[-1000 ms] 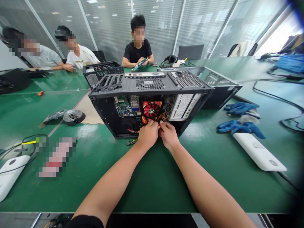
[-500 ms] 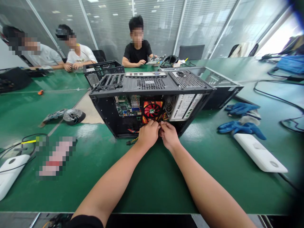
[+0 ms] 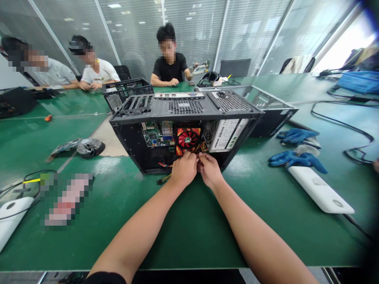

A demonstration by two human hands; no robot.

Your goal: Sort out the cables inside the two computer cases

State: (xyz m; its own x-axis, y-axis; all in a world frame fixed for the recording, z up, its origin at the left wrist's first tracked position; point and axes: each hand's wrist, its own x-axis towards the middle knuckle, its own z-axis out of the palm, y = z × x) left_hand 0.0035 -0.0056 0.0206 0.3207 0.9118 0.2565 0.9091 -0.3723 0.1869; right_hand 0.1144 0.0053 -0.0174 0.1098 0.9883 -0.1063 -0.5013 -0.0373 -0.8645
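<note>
A black computer case (image 3: 183,112) lies in front of me with its open side facing me. Inside it are a green motherboard (image 3: 152,136), a red and black cooling fan (image 3: 188,139) and a white-labelled power supply (image 3: 229,135). My left hand (image 3: 185,167) and my right hand (image 3: 209,167) meet just below the fan, fingertips pinched close together. Whatever lies between the fingers is hidden. A cable with a dark connector (image 3: 161,181) hangs out of the case beside my left hand.
Blue gloves (image 3: 296,159) and a white power bank-like block (image 3: 321,189) lie to the right. Another open case (image 3: 272,118) stands behind. A grey cap (image 3: 90,147) rests at left. Across the green table (image 3: 100,189) sit several people, one holding a circuit board (image 3: 199,68).
My hands keep nearly the same pinch below the fan. The view has shifted slightly. Across the table, the person in black has raised a circuit board.
</note>
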